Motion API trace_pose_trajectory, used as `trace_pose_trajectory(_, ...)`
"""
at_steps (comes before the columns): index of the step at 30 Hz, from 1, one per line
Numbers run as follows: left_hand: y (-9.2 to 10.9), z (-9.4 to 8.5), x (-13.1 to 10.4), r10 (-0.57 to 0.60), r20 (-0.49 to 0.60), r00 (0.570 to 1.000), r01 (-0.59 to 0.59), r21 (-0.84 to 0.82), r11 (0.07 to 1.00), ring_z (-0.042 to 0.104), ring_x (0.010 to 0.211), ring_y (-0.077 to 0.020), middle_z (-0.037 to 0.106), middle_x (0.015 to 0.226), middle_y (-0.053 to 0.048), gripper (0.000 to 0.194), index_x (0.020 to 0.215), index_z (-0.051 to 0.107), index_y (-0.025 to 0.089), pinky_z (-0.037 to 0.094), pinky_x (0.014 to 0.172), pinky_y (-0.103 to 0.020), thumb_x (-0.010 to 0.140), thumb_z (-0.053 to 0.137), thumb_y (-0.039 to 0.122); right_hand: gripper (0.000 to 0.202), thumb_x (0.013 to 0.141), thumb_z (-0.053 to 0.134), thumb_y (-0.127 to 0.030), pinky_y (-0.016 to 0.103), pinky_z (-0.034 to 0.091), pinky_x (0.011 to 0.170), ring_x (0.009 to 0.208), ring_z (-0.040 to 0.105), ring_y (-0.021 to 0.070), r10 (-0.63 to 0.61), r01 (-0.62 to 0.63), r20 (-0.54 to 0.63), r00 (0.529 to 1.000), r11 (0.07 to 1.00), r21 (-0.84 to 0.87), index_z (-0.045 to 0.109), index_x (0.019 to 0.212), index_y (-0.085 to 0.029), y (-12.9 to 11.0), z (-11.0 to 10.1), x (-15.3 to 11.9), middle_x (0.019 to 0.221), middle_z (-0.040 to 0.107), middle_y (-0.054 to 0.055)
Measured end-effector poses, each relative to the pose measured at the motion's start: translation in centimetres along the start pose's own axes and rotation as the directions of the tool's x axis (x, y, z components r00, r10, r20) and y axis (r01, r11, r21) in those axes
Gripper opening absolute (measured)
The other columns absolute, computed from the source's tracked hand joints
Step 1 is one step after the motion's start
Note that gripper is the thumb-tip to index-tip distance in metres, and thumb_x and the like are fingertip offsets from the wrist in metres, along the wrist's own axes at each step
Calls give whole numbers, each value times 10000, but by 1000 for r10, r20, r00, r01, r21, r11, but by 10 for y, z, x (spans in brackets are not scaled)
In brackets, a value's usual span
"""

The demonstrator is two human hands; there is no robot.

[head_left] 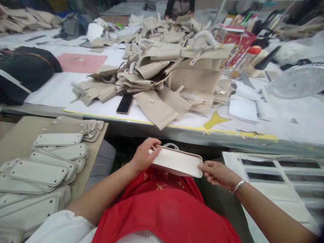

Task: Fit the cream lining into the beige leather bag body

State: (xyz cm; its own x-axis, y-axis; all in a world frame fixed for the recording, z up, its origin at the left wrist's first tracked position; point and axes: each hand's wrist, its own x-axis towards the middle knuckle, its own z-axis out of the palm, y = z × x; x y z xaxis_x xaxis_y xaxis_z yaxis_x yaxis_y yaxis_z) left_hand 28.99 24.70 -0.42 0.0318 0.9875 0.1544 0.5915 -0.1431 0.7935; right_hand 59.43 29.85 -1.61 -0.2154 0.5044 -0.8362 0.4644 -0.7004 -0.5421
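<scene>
I hold a flat white oblong panel [177, 162] with rounded corners over my lap, above a red garment [162, 209]. My left hand [144, 157] grips its left end, thumb on top. My right hand [217, 173], with a metal bracelet on the wrist, pinches its right end. A thin clear loop shows just behind the panel. To my left, several similar white panels [40, 168] lie overlapped in rows on a brown board [17, 135].
A big heap of beige bag pieces [162, 71] covers the white worktable [291, 118], with a black phone [125, 103] at its near side. A black bag [22, 71] lies far left, a white fan [298, 81] right, a white rack [275, 172] beside my right arm. Another person stands at the far end.
</scene>
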Motion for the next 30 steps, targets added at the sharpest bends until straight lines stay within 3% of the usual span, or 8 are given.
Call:
trace_pose_trajectory(2,-31,-22,-7,-312,-124,942,305,-74,950,537,660,-125,559,713,-12,264,826,522,165,444,606,-241,829,478,425,362,727,674,-403,85,263,302,351,435,15,17,-17,37,999,1000,8,402,665,-173,-1,-2,0,478,488,-71)
trace_pose_trajectory(4,-57,-33,-12,-501,80,862,506,-208,837,474,510,-92,479,565,34,302,734,470,166,378,460,-195,766,552,455,343,738,667,-390,85,261,303,348,424,10,37,-37,57,998,999,-3,412,668,-171,-4,-3,-1,483,487,-69)
trace_pose_trajectory(7,-75,-33,-13,-525,381,761,639,-307,705,438,440,-70,462,513,56,362,714,432,169,337,402,-164,696,617,480,335,731,672,-403,90,280,309,357,441,14,96,-91,70,993,994,-67,438,679,-168,-8,-6,0,499,500,-61)
trace_pose_trajectory(15,-65,-38,5,-451,466,761,547,-89,832,428,422,-85,434,484,69,371,682,406,182,316,394,-175,685,584,507,394,672,686,-479,112,265,286,341,441,32,3,8,52,999,980,-199,457,628,-161,-9,-6,0,469,502,-59)
trace_pose_trajectory(19,-55,-42,32,-307,502,808,321,61,945,570,721,-165,612,808,-21,380,905,557,160,457,638,-256,610,639,386,365,710,631,-479,150,277,300,335,410,51,-195,163,-59,979,925,-344,456,623,-170,-2,-8,2,450,493,-57)
trace_pose_trajectory(22,-28,-24,52,-118,544,830,92,75,993,536,1028,-223,563,1177,-79,550,1160,531,177,418,868,-302,639,621,328,334,696,657,-443,184,405,438,473,498,81,-536,407,-135,833,760,-508,530,829,-164,0,-11,5,602,567,-35)
trace_pose_trajectory(26,7,27,71,92,628,773,-120,2,993,582,950,-194,640,1072,-37,419,1148,578,210,416,840,-255,739,551,300,376,779,610,-354,241,456,753,794,569,122,-843,592,-42,536,412,-693,525,1092,-164,-6,-6,8,936,610,43)
trace_pose_trajectory(30,12,62,77,164,641,750,-177,-44,983,607,882,-179,682,989,-12,275,996,676,224,412,817,-227,768,529,265,251,912,413,-294,232,403,807,895,554,135,-861,502,171,480,110,-858,614,1018,-188,-11,0,10,966,622,60)
